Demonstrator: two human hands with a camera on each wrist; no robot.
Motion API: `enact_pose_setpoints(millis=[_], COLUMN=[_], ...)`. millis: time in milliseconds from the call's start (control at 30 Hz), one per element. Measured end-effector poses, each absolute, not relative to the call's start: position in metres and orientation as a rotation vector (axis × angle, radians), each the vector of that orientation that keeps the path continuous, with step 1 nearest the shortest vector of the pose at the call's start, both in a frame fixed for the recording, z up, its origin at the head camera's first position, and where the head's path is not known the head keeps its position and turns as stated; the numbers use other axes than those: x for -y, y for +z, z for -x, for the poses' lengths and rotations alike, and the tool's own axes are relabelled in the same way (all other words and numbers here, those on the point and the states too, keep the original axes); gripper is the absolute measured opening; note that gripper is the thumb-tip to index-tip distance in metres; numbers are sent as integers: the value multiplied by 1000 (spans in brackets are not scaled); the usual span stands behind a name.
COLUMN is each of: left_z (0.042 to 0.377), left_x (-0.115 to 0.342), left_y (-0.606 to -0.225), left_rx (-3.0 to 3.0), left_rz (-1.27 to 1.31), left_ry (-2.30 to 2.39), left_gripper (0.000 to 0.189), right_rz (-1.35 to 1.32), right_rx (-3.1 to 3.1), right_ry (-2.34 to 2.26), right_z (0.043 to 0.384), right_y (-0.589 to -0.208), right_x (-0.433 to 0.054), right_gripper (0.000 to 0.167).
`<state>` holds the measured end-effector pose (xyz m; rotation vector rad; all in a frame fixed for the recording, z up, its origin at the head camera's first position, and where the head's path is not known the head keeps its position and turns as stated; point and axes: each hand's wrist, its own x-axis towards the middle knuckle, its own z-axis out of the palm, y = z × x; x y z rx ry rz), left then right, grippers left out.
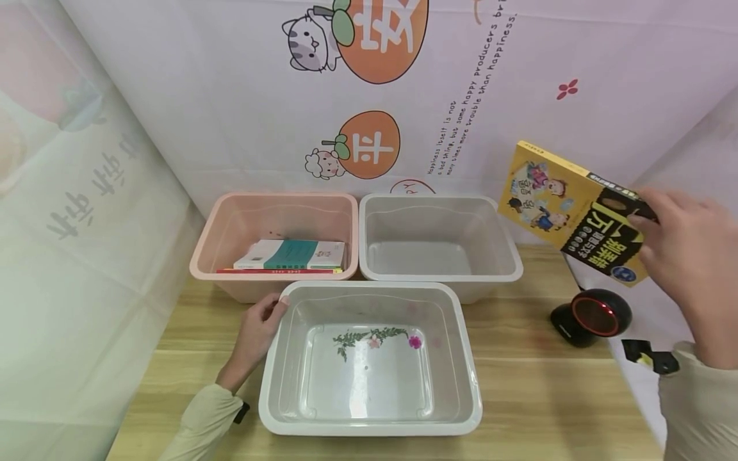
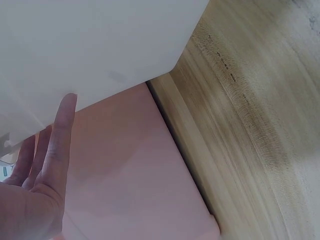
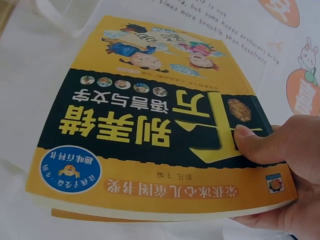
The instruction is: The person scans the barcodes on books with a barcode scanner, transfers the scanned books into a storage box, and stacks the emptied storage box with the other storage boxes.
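1. Right hand (image 1: 688, 256) holds the yellow book (image 1: 573, 211) up in the air at the far right, thumb on the cover and fingers curled under the spine end. The pinch at one end leaves most of the cover showing, tilted toward the head cam.
2. The book hangs above the black scanner (image 1: 594, 315), which sits on the wooden table (image 1: 536, 384) w/ its red window facing up (likely why the cover is held out over that spot, though I can't tell if it's lined up).
3. Left hand (image 1: 256, 336) rests on the near-left corner rim of the front white bin (image 1: 369, 426), thumb hooked over the rim, other fingers straight along the outer wall in the wrist view; looks like it's steadying the bin.
4. Pink bin (image 1: 202, 256) behind it holds a few flat books (image 1: 291, 256). The rear white bin (image 1: 513, 272) next to it has nothing visible inside.
5. Edges & room: the three bins touch or nearly touch, so there are no gaps btw them. Open tabletop lies to the right, around the scanner, and a strip at the left. The front bin has only a flower print on its floor.
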<state>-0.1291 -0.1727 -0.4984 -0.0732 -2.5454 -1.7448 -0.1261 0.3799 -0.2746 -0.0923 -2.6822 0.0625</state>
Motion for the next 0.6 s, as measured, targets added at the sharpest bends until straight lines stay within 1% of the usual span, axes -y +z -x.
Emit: enact_pose_setpoints(millis=[133,600], left_z=[129,131], left_x=[173,172], left_y=[-499,-499], left_rx=[2547,2549], left_rz=[79,60], left_ry=[-1740,-1704], left_gripper=[29,28], right_rz=[29,37], right_rx=[2620,2800], right_ry=[81,92], right_z=[127,127], right_y=[-278,-284], right_x=[-391,-416], right_gripper=[33,36])
